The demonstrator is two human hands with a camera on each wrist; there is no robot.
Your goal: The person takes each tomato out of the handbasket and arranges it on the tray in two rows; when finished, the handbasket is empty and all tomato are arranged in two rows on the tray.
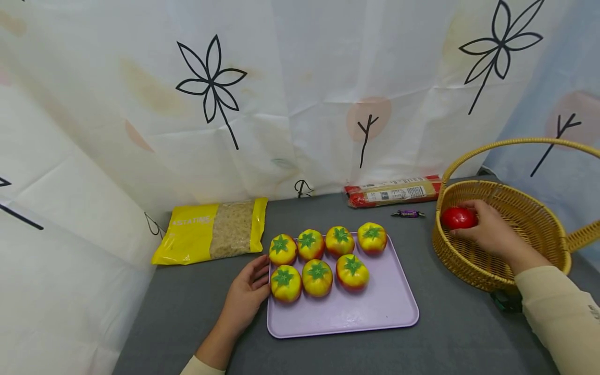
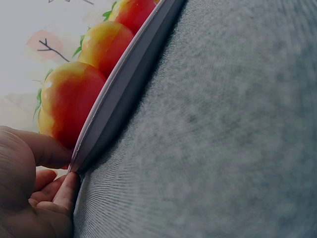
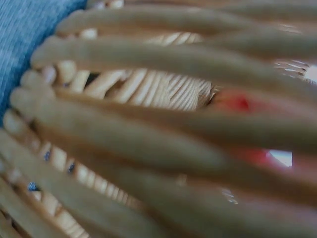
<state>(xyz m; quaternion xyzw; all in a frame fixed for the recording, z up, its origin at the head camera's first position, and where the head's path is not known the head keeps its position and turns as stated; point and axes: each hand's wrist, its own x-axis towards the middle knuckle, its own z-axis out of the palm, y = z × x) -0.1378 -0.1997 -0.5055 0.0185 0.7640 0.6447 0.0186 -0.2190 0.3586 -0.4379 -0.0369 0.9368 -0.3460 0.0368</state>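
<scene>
A lilac tray point(image 1: 375, 315) lies on the table, bearing several yellow-and-red toy tomatoes point(image 1: 316, 278) with green star-shaped tops, set in two rows. My left hand point(image 1: 246, 289) pinches the tray's left rim; the left wrist view has the thumb above the edge and fingers below it, beside a tomato point(image 2: 74, 101). Inside the wicker basket point(image 1: 452, 260) on the right, my right hand point(image 1: 492, 234) grips a shiny red round fruit point(image 1: 458, 218) near the left wall. Blurred wicker strands point(image 3: 129, 124) fill the right wrist view, partly hiding the red fruit point(image 3: 235, 101).
A yellow bag of pasta point(image 1: 192, 229) lies at the back left. Along the back lie a red-ended packet of noodles point(image 1: 398, 191) and a small purple-wrapped candy point(image 1: 409, 213). The basket's tall handle point(image 1: 515, 140) arches above its bowl. A patterned cloth point(image 1: 290, 78) hangs behind the table.
</scene>
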